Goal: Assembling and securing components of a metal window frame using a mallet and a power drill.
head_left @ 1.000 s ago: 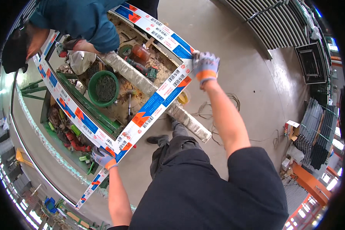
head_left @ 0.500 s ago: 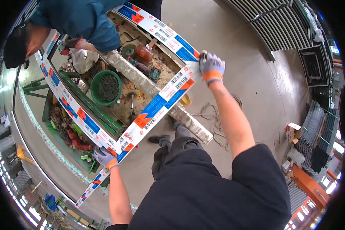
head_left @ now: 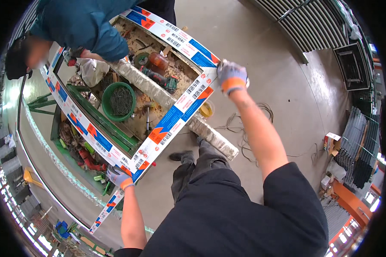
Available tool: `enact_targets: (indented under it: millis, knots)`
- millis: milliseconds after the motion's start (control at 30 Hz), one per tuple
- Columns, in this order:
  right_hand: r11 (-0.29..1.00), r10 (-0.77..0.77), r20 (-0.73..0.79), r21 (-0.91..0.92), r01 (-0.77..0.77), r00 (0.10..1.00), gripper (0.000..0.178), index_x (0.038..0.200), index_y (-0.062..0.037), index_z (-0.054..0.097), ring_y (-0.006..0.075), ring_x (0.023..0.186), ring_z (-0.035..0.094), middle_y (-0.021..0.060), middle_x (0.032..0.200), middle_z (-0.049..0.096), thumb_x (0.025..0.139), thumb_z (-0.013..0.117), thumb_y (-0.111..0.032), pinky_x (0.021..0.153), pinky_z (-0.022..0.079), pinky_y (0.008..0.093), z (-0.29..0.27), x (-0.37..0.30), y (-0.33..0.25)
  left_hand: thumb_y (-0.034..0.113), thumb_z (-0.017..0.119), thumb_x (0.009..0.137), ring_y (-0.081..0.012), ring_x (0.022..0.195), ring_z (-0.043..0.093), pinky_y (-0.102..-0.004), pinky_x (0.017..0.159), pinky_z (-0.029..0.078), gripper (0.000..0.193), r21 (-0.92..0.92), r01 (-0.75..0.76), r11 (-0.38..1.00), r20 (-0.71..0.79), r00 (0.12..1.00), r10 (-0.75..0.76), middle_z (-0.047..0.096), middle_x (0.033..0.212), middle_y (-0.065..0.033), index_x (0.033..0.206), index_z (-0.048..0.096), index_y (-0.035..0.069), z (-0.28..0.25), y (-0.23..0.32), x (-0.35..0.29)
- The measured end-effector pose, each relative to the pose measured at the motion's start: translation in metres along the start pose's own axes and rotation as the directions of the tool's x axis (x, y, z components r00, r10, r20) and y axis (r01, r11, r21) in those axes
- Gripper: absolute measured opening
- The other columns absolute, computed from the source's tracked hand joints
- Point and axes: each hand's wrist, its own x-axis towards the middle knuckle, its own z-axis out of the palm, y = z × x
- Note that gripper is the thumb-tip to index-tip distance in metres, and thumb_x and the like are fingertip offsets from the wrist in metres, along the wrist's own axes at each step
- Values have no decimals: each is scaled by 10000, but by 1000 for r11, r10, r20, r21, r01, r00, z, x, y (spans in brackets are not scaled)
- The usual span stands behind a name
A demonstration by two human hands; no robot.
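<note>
A rectangular frame (head_left: 169, 125) wrapped in white, blue and orange printed film lies across the workbench in front of me. My left hand (head_left: 118, 176), in a grey glove with an orange cuff, is closed round its near left corner. At its right corner my right hand (head_left: 233, 76), gloved alike, has its fingers curled against the frame's end; the fingertips are partly hidden. Under the frame runs a plastic-wrapped bar (head_left: 212, 138), its near end sticking out toward me. Across the bench a co-worker in a teal sleeve (head_left: 83, 25) leans over, a red and black power tool (head_left: 68, 58) by their hand.
On the bench are a green bowl of screws (head_left: 119, 101), a cordless drill (head_left: 161, 79), a hammer (head_left: 148, 118) and an orange-red jar (head_left: 158, 62). Loose cable (head_left: 244, 141) lies on the floor. Stacked metal profiles (head_left: 351, 145) stand at the right.
My right hand has shifted slightly left, closer against the frame's corner. My left hand stays at its corner. The co-worker's head has moved a little.
</note>
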Motion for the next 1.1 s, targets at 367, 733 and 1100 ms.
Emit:
enact_targets:
  millis: [367,733,1100]
  knots:
    - [998,-62,-142,-6,62,988,230,840,-144,664,252,742,708,112,800,710,912,471,-249,611,536,424,7,15,11,223,453,973,-401,1075,531,-473,933,416,339,65,-70,995,-35,997,73,585,1158,-231,1152,593,-29,3,3,4]
    - [622,-722,142,560,546,677,351,968,-83,669,356,933,624,165,1014,661,909,500,-384,804,485,451,28,-204,-119,233,491,959,-393,1099,534,-462,968,406,320,79,-42,996,-5,999,42,585,1168,-231,1153,597,2,5,8,3]
    - [-381,91,-87,917,115,992,531,1308,-37,528,218,1108,570,110,1221,601,1001,407,-453,934,485,388,-49,-120,24,220,502,945,-378,1086,539,-455,957,407,297,60,-26,998,-75,997,30,591,1154,-201,1141,590,15,3,0,0]
